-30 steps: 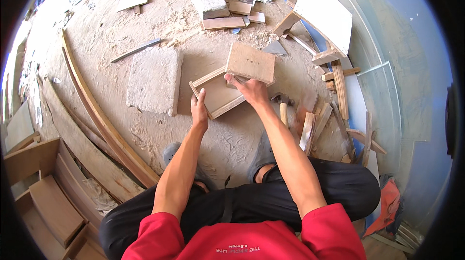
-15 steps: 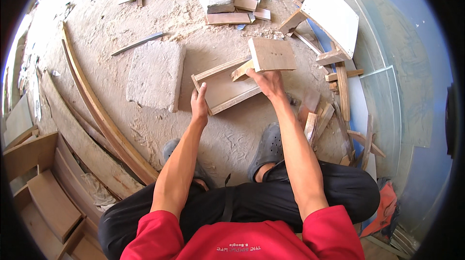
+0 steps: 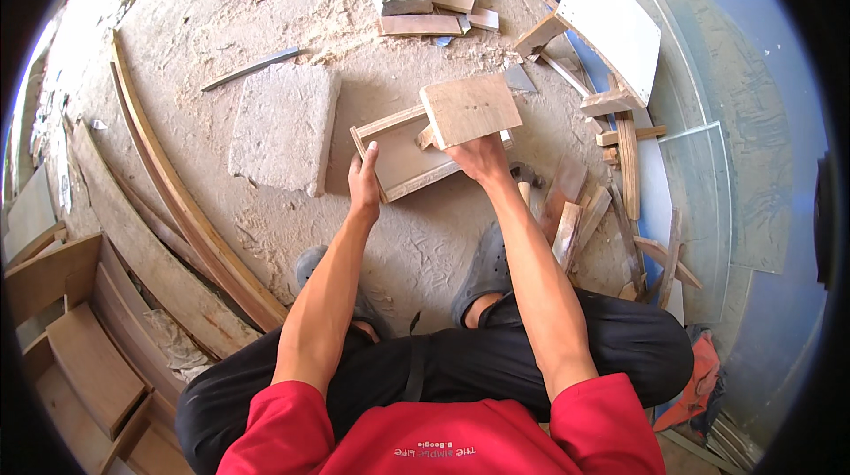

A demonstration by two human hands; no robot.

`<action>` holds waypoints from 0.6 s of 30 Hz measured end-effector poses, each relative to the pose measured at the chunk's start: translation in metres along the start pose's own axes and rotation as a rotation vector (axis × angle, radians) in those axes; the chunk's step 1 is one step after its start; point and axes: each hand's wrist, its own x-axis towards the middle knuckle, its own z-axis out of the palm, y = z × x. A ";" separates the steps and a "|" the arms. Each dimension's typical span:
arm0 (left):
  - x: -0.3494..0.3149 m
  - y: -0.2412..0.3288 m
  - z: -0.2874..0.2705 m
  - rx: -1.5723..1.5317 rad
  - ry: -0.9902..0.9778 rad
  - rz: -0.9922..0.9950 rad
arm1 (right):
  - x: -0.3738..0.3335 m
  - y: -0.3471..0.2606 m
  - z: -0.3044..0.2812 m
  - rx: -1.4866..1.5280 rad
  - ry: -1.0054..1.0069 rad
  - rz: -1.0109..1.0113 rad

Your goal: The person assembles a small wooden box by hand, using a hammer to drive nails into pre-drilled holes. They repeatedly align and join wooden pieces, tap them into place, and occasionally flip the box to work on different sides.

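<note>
A shallow wooden box (image 3: 425, 176), like a small drawer, lies slantwise in front of me with a pale flat bottom. At its left end my left hand (image 3: 364, 176) grips the corner, thumb up along the edge. My right hand (image 3: 481, 159) is closed on a wooden piece with a square board (image 3: 471, 110) on top, tilted over the box's far right part. A short light wood block (image 3: 426, 138) shows beneath the board. The board hides part of the box and most of my right fingertips.
A rough concrete slab (image 3: 282, 130) lies left of the box. Wood offcuts (image 3: 568, 231) are heaped at the right, near a white panel (image 3: 611, 28) and glass sheets (image 3: 708, 200). Long curved planks (image 3: 177, 200) and a wooden frame (image 3: 93, 360) are at the left.
My right hand has brought the square board left and a little nearer, turning it slightly. The box has shifted a little with it; a grey triangular piece now shows behind. My left hand stays at the corner.
</note>
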 end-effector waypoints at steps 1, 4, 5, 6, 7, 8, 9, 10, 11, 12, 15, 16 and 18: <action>-0.001 0.001 0.001 0.004 0.003 -0.004 | 0.001 -0.001 0.000 0.014 -0.007 0.003; -0.001 0.003 -0.001 0.012 0.012 -0.010 | 0.003 -0.006 -0.003 0.024 0.001 0.017; -0.001 0.003 -0.002 0.014 0.014 -0.010 | 0.003 -0.009 -0.002 0.091 0.007 0.068; -0.001 0.003 -0.002 0.016 0.015 -0.010 | 0.001 -0.010 -0.001 0.157 0.013 0.121; -0.001 0.004 -0.002 0.015 0.023 -0.006 | 0.000 -0.011 0.000 0.223 0.019 0.174; -0.001 0.005 -0.002 0.015 0.031 -0.001 | -0.002 -0.011 0.004 0.180 0.012 0.144; -0.001 0.005 0.001 0.015 0.032 0.002 | -0.005 -0.008 0.008 0.131 0.008 0.117; -0.001 0.005 0.003 0.007 0.026 0.000 | -0.009 -0.006 0.012 0.082 0.004 0.091; -0.001 0.005 0.004 0.001 0.018 -0.003 | -0.013 -0.003 0.016 -0.025 -0.017 0.055; 0.000 0.003 0.002 -0.003 0.012 -0.006 | -0.015 -0.005 0.018 -0.129 -0.039 0.020; 0.005 -0.003 -0.001 0.015 0.021 0.016 | -0.018 -0.011 0.023 0.127 -0.057 0.295; 0.007 -0.005 -0.003 -0.002 0.002 -0.001 | -0.018 -0.015 0.023 0.309 -0.047 0.451; 0.013 -0.007 -0.012 -0.054 -0.032 -0.024 | -0.013 -0.019 0.024 0.409 -0.084 0.532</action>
